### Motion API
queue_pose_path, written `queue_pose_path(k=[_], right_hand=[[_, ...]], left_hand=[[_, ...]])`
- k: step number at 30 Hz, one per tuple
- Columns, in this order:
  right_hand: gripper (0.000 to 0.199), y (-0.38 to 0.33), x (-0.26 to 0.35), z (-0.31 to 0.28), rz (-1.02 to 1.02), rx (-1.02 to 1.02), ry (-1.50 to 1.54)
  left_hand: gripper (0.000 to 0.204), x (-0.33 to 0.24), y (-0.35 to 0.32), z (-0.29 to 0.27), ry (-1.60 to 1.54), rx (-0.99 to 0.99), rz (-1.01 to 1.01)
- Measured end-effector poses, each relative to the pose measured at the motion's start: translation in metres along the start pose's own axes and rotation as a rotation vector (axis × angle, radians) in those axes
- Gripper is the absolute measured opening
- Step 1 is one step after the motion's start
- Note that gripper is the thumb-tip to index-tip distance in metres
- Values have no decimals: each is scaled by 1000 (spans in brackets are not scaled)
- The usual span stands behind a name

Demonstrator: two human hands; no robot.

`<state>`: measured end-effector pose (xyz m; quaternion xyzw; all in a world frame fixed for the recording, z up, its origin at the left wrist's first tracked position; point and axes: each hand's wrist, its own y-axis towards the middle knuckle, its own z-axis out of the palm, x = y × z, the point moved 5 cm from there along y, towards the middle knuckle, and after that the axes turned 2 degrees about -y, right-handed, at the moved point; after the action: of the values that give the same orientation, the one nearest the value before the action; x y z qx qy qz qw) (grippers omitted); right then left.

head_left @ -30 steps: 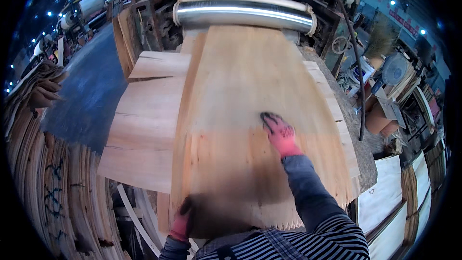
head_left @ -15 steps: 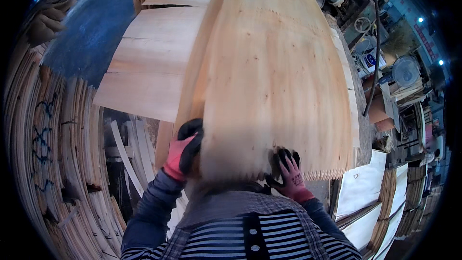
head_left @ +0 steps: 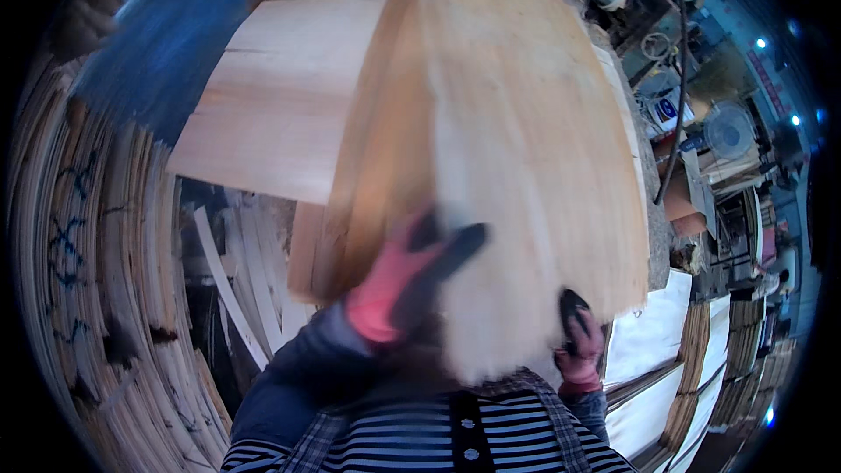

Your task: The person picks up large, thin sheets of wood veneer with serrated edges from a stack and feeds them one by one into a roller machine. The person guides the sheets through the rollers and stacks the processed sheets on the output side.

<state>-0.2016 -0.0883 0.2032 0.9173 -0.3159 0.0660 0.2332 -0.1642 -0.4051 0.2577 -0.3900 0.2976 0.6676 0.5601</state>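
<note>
A thin veneer sheet (head_left: 517,149) is gripped at its near edge by both gloved hands: left hand (head_left: 399,285) at 7 o'clock, blurred, right hand (head_left: 578,342) at 5 o'clock. Beneath it a veneer stack (head_left: 272,114) is seen; curved offcuts (head_left: 96,298) are piled at 9 o'clock.

Left hand (head_left: 399,285): pink glove w/ black palm/fingers, blurred. Right hand (head_left: 578,346): same pink/black glove. Dark navy sleeves, both arms. Torso: black/white horiz. striped top, plaid trim at edges, dark centre strip w/ two buttons.
</note>
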Motion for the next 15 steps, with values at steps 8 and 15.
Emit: queue_pose_path(k=[8, 15], right_hand=[[68, 84, 22, 115, -24, 448, -109], [89, 89, 7, 102, -57, 523, 139]], left_hand=[[56, 59, 45, -132, 588, -123, -145], [69, 38, 51, -97, 1565, -127, 173]])
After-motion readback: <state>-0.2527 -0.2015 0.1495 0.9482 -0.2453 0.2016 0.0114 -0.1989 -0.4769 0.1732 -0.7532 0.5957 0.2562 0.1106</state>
